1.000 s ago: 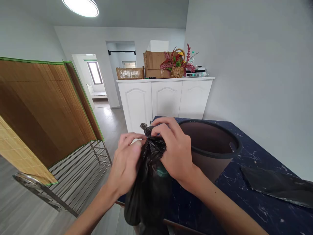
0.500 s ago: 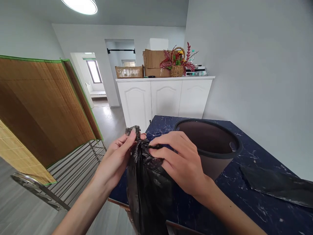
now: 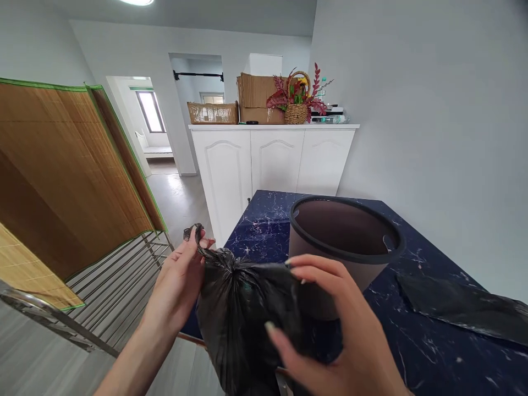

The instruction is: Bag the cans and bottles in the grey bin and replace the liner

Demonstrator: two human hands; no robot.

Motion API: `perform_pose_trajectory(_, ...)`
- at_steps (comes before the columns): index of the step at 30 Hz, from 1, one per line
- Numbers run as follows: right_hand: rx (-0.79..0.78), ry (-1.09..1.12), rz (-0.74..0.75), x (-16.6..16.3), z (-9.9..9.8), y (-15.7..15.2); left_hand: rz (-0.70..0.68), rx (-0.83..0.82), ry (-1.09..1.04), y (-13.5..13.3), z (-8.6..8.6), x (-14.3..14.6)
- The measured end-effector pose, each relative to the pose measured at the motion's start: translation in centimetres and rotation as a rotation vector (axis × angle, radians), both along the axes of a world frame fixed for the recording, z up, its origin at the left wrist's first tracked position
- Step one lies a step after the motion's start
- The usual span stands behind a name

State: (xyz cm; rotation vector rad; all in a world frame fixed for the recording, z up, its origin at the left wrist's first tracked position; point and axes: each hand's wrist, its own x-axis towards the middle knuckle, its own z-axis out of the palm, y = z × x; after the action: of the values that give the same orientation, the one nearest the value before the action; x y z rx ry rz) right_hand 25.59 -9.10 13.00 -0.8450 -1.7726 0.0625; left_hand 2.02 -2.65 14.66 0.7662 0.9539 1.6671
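A black garbage bag [image 3: 247,330] hangs at the front edge of the table, its neck gathered into a tight knot with creases fanning out below. My left hand [image 3: 177,275] is closed on the twisted end of the bag, left of the knot, with a loop of plastic poking up past the thumb. On the bag's right side my right hand [image 3: 342,324] is open, thumb and fingers spread wide around its bulge; whether the fingertips touch it I cannot tell. Behind that hand a brown trash can [image 3: 358,272] with a dark rim stands upright on the table.
Another flat black plastic bag [image 3: 457,311] lies on the right of the dark blue marbled table [image 3: 264,234]. To the left stands a metal rack [image 3: 119,297] below a bamboo mat [image 3: 74,176]. A white cabinet [image 3: 274,157] at the back carries cardboard boxes [image 3: 258,99] and a flower basket [image 3: 296,113].
My right hand has let go of the bag's gathered neck, opened, and moved right and down. The left hand has pulled the twisted end leftward, and the knot now shows.
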Motion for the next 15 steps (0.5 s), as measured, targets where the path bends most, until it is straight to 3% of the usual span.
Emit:
perform_pose_trajectory(4, 0.040, -0.191, -0.110, -3.1, 2.3, 0.6, 0.028, 0.108, 0.050, -0.9, 0.9, 1.9)
perform_pose_trajectory(9, -0.075, -0.566, -0.104, -5.0, 3.7, 3.6, 0.025, 0.184, 0.156, -2.0, 1.3, 2.2)
perform_pose_trajectory(12, -0.076, -0.540, 0.002, -4.7, 3.7, 3.8, 0.067, 0.200, 0.266, -3.0, 1.6, 1.5)
perform_pose_trajectory(15, -0.120, -0.331, 0.178, -3.3, 4.2, 2.2, 0.046, 0.256, 0.266, -3.7, 2.1, 0.9)
